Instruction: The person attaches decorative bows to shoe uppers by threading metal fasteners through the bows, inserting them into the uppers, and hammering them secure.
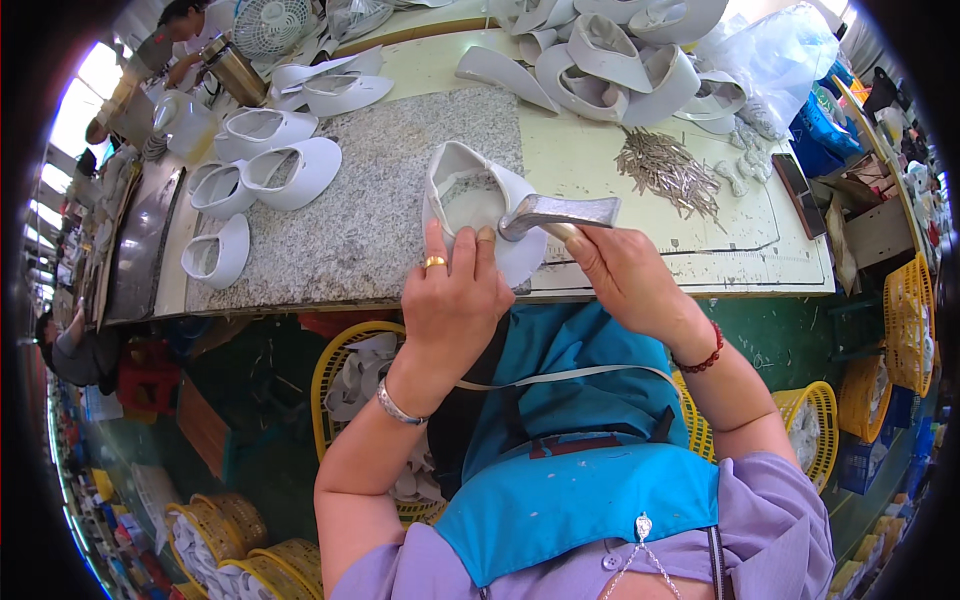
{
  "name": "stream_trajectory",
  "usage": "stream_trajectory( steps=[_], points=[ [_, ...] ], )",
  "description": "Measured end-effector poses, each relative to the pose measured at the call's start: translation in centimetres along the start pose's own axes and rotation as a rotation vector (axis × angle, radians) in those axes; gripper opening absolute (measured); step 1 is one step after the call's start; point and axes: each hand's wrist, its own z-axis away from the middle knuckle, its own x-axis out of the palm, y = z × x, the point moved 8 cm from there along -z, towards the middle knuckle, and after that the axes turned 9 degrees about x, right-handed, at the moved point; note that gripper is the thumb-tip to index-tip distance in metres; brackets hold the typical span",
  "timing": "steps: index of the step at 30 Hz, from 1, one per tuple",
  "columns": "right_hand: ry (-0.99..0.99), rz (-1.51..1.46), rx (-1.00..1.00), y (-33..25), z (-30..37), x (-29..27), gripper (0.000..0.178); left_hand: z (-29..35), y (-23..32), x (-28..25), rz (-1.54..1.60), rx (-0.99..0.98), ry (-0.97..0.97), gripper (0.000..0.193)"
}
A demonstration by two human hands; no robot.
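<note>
A white shoe upper (522, 258) lies on the speckled grey stone slab (370, 210), its open collar facing up. My left hand (455, 290) grips its near edge, with the fingers, one wearing a gold ring, pressed over the rim. In my right hand (632, 278) is a hammer (570, 210), held by its handle with the fingers closed round it. The curved metal hammer head reaches over the right side of the upper, near my left fingertips. Whether it touches the upper I cannot tell.
Several white uppers (295, 172) stand at the slab's left. More uppers (605, 60) are heaped at the back, near a plastic bag (780, 60). Thin strips (668, 168) and a dark phone-like object (798, 195) lie at right. Yellow baskets (322, 385) flank me below the table.
</note>
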Motion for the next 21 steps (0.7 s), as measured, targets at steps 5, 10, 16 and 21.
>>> stream_trajectory(
  steps=[5,10,16,21],
  points=[
    [0.069,-0.059,-0.086,-3.7,-0.9,-2.3,0.021,-0.7,0.5,-0.7,-0.017,0.023,-0.021,0.040],
    [0.021,0.050,-0.050,-4.1,-1.5,-2.7,0.025,-0.4,0.0,-0.5,0.080,0.008,-0.015,0.039],
    [0.186,0.031,-0.237,-5.3,0.3,-1.9,0.016,0.9,-1.3,-0.2,0.205,-0.078,0.195,0.038],
    [0.008,0.284,-0.072,-2.6,-0.6,0.1,0.019,1.2,-1.7,-0.2,0.245,-0.100,0.253,0.037]
  ],
)
